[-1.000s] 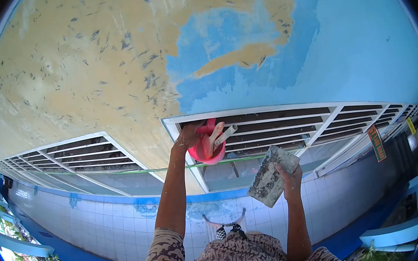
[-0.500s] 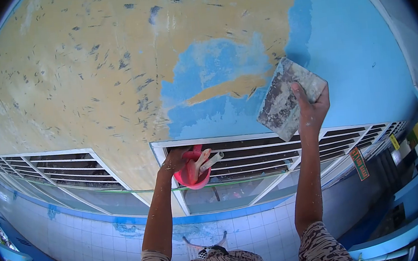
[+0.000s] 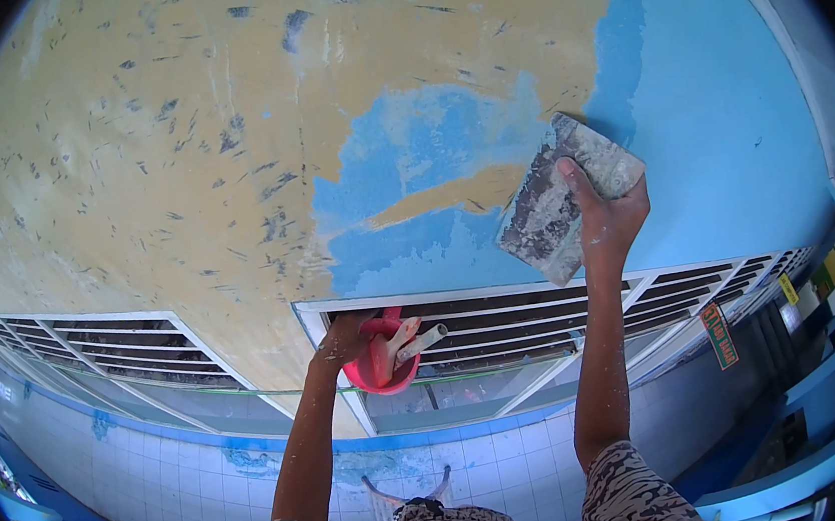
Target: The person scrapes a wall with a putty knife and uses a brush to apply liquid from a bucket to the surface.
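My right hand [image 3: 614, 211] grips a flat rectangular slab [image 3: 546, 216] crusted with dried grey and white paint, thumb across its near face. The slab is tilted against the wall where blue paint meets tan, and its upper right edge casts a shadow. By the window corner, my left hand [image 3: 343, 340] is closed at the left side of a red bucket [image 3: 389, 382], its fingertips hidden. Inside the bucket stand a pale, reddish-stained handle [image 3: 403, 334] and a whitish tube [image 3: 427, 340].
Scuffed tan wall [image 3: 127, 168] spreads left, blue wall [image 3: 727, 130] right. Beneath are white-framed slatted windows [image 3: 505, 332] with a green line across them. Lower down lie the tiled floor [image 3: 199, 492] and two curved rail ends [image 3: 446, 481]. A sign [image 3: 718, 336] stands right.
The view has shifted slightly, so the window sits lower. Against the wall, the slab and my right hand are a little higher. The bucket and my left hand keep their place by the window corner.
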`<state>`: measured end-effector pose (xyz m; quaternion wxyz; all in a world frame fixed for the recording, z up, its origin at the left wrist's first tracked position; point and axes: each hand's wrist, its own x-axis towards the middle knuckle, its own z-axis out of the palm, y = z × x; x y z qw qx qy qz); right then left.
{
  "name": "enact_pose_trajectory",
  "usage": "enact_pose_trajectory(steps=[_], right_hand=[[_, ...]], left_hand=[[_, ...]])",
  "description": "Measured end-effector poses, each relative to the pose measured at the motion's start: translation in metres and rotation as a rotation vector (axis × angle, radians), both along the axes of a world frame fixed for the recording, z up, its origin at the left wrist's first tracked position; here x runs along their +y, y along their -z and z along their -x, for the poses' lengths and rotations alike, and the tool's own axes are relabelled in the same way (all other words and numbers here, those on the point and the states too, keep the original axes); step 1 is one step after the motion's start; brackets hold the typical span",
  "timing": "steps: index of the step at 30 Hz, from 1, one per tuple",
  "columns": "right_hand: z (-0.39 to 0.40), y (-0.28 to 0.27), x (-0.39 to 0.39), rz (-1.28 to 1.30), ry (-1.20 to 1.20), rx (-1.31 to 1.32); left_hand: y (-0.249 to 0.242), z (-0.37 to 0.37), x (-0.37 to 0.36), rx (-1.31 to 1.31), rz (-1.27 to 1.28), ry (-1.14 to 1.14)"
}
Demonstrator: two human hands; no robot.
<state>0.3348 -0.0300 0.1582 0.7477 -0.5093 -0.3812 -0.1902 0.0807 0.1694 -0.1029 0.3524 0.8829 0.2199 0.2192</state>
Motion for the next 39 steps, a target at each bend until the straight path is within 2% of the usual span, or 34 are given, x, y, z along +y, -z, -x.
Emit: enact_pose_trajectory(steps=[3, 5, 6, 9, 12, 15, 18, 24, 26, 29, 31, 34, 35, 37, 39], right_hand=[[0.011, 0.003, -0.005, 0.047, 0.011, 0.068], [0.011, 0.005, 0.001, -0.042, -0.041, 0.07], [0.012, 0.006, 0.008, -0.044, -0.004, 0.075], [0.019, 0.001, 0.01, 0.016, 0.042, 0.038], [0.019, 0.014, 0.001, -0.03, -0.012, 0.12], [0.021, 0.018, 0.004, -0.068, 0.005, 0.143], [0.014, 0.016, -0.001, 0.01, 0.086, 0.111], [0.012, 0.015, 0.0, 0.008, -0.009, 0.125], [0.016, 0.006, 0.007, 0.05, 0.038, -0.011], [0.006, -0.012, -0.007, 0.139, -0.045, 0.036], [-0.001, -0.016, -0.007, 0.085, -0.11, 0.049], [-0.001, -0.014, -0.004, 0.216, -0.006, -0.226], [0.001, -0.022, -0.008, 0.221, -0.005, -0.224], [0.001, -0.05, -0.016, 0.445, 0.134, -0.356], [-0.007, -0.066, -0.019, 0.415, 0.112, -0.349]], left_hand=[[0.0, 0.006, 0.0, 0.036, -0.091, -0.019], [0.004, 0.002, -0.001, -0.005, -0.199, -0.038], [0.006, 0.0, 0.001, 0.04, -0.093, -0.051], [-0.002, 0.001, -0.002, 0.063, -0.016, -0.018], [0.006, 0.002, 0.0, 0.005, -0.166, -0.036], [0.007, 0.001, 0.001, -0.007, -0.145, -0.024], [0.009, 0.001, 0.004, -0.021, -0.122, -0.008], [0.007, 0.0, -0.001, -0.02, -0.187, -0.049], [0.008, 0.0, 0.003, -0.046, -0.097, 0.015], [0.004, 0.001, 0.0, 0.034, -0.103, -0.033], [0.005, 0.004, 0.003, 0.011, -0.158, -0.048], [0.008, 0.0, -0.002, 0.0, -0.143, -0.059], [0.004, 0.001, -0.001, 0.019, -0.107, -0.06], [0.004, 0.001, -0.002, 0.035, -0.093, -0.077], [0.004, 0.002, -0.002, 0.013, -0.069, -0.061]])
